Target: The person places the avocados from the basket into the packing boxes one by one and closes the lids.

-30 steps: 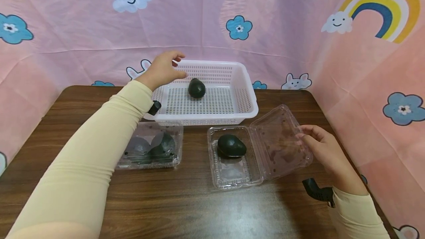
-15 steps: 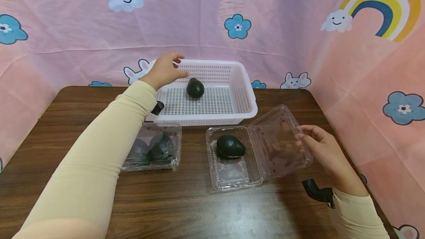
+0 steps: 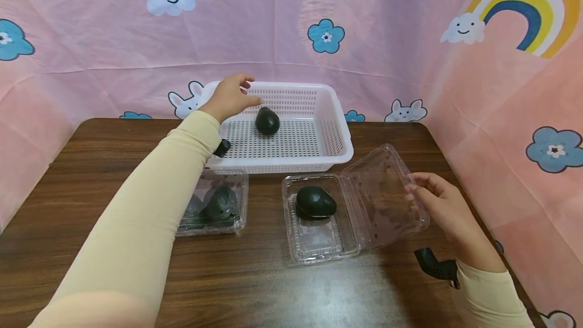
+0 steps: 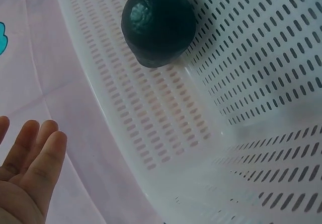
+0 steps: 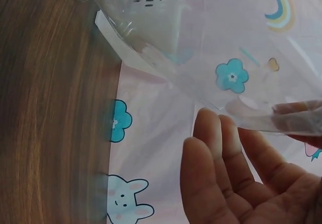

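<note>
**Avocado transfer: one in, more waiting**

One avocado [image 3: 267,120] is lying in the white basket [image 3: 339,138], released. The left hand [image 3: 230,97] is being held above it, fingers relaxed, gripping nothing. A second avocado [image 3: 316,201] is sitting in the open clear box [image 3: 319,239], whose lid [image 3: 387,194] is being pinched back by the right hand [image 3: 444,206]. A closed box [image 3: 214,206] of avocados is waiting unopened.
</note>
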### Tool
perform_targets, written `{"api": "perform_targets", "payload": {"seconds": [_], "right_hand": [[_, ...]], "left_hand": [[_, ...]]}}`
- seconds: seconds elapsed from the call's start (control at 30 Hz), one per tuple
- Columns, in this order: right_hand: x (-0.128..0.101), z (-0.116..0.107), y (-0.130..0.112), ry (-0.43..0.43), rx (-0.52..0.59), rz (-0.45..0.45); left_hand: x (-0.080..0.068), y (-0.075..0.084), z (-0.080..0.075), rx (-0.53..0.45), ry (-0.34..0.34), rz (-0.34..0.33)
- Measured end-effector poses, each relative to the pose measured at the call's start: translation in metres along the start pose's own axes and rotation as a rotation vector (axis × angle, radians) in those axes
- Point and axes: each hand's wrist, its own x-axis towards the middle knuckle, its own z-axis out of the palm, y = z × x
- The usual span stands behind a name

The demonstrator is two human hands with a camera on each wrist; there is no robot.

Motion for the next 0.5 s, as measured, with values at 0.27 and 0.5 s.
{"api": "perform_targets", "payload": {"seconds": [0.27,0.5], "right_hand": [[0.001,-0.002,0.003,-0.006,-0.015,-0.014],[0.002,0.000,0.001,0.000,-0.024,-0.011]], "left_hand": [[0.008,-0.009,0.007,-0.024,0.004,-0.037],[0.012,-0.014,0.012,-0.022,0.008,-0.067]]}}
